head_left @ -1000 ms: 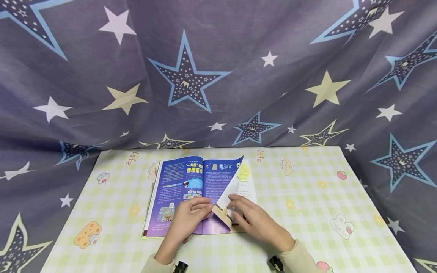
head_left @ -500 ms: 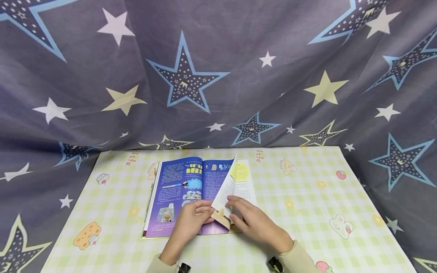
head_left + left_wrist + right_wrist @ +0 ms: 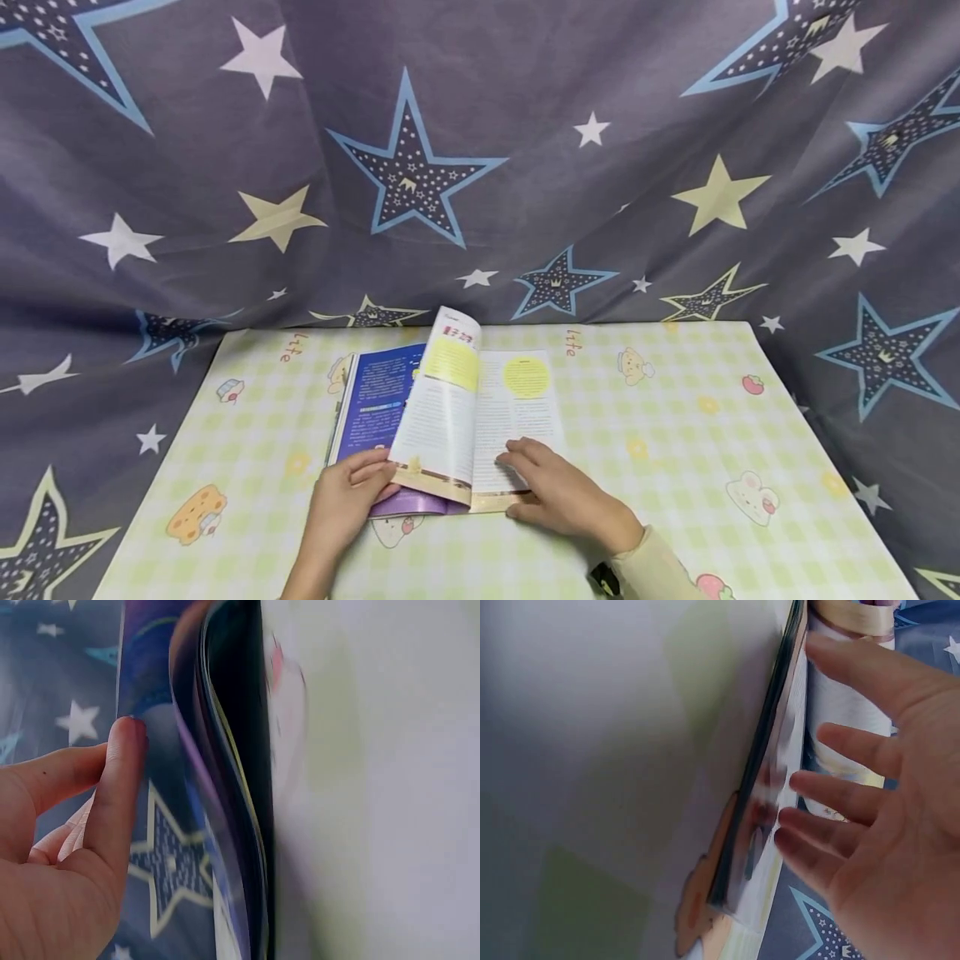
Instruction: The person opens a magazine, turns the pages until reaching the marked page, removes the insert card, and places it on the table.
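An open magazine (image 3: 517,429) lies on the table, its right page white with a yellow circle. My left hand (image 3: 339,504) pinches the lower outer corner of a lifted page (image 3: 442,417), which curves up over the blue-purple left page (image 3: 378,400). In the left wrist view, the thumb (image 3: 120,787) and a finger meet on that page's edge. My right hand (image 3: 558,496) lies at the lower part of the right page, fingers spread and loosely extended. The right wrist view shows those fingers (image 3: 832,795) beside the magazine's edge, holding nothing.
The table carries a green-and-white checked cloth (image 3: 675,467) printed with cartoon animals and fruit. Behind it and along both sides hangs a dark curtain (image 3: 555,183) with stars. The table's far edge runs just beyond the magazine.
My left hand has moved left and carried the page over from the right side, baring the white right page. My right hand has stayed about where it was.
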Tool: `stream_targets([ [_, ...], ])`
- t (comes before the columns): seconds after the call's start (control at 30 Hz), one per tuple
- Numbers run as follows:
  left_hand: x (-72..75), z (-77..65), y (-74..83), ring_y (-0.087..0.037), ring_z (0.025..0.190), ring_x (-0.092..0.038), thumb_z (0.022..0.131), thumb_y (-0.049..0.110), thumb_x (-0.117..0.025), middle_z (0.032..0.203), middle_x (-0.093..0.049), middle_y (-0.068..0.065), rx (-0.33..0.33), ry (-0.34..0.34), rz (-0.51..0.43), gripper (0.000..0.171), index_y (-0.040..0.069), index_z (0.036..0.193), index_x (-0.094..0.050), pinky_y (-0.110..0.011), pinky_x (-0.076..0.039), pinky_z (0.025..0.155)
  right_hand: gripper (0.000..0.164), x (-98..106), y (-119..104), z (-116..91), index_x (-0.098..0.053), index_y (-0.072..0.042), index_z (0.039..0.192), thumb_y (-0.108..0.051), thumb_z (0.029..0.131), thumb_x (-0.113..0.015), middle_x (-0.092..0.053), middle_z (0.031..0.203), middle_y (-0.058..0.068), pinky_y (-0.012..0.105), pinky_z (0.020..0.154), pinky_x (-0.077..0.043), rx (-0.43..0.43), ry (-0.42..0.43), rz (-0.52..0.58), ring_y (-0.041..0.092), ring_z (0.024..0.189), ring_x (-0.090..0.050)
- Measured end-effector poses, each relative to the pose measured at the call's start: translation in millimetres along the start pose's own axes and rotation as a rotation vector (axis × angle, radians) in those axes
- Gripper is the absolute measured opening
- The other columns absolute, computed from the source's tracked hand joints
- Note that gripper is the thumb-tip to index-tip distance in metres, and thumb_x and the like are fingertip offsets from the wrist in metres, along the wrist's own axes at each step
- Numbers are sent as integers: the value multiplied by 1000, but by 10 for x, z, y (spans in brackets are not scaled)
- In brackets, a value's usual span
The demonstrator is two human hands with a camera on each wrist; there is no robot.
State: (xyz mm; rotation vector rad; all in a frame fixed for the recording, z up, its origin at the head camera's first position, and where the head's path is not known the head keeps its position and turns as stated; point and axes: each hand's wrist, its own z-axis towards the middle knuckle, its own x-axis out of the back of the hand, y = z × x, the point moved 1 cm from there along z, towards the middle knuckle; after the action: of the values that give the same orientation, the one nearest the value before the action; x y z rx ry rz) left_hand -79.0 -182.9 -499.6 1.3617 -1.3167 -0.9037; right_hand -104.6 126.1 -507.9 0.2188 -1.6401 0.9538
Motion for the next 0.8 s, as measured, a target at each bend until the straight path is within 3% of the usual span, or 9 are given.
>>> stream_targets([
  [0.17,284,-33,-62,-16,85,-73,94,1,-68,105,-72,-22,52,58,38,35,-13,125,-61,-28,-60,75,69,-7,7,-7,-48,-13,145,-41,89,-76,-37,154,18,53,116,-31,-23,-57,-59,42,142,-32],
  [0.4,556,-62,-138,-12,80,-73,96,12,-67,102,-74,-14,114,135,171,35,-7,126,-64,-24,-60,74,61,-13,22,-6,-54,-12,139,-41,91,-74,-44,148,18,51,117,-30,12,-26,-127,39,138,-38],
  [0.67,645,-71,-158,4,85,-66,94,22,-72,107,-75,-8,98,198,317,35,1,123,-69,-7,-50,73,42,53,67,-88,-63,-11,129,-33,94,-73,-53,142,15,53,108,-42,35,8,-68,36,135,-45],
  [0.8,640,-63,-163,6,85,-65,94,19,-72,111,-73,-11,74,210,310,33,0,121,-70,-6,-50,74,29,106,109,-131,-67,-10,121,-26,97,-69,-61,132,10,48,106,-45,62,37,-32,31,129,-52],
])
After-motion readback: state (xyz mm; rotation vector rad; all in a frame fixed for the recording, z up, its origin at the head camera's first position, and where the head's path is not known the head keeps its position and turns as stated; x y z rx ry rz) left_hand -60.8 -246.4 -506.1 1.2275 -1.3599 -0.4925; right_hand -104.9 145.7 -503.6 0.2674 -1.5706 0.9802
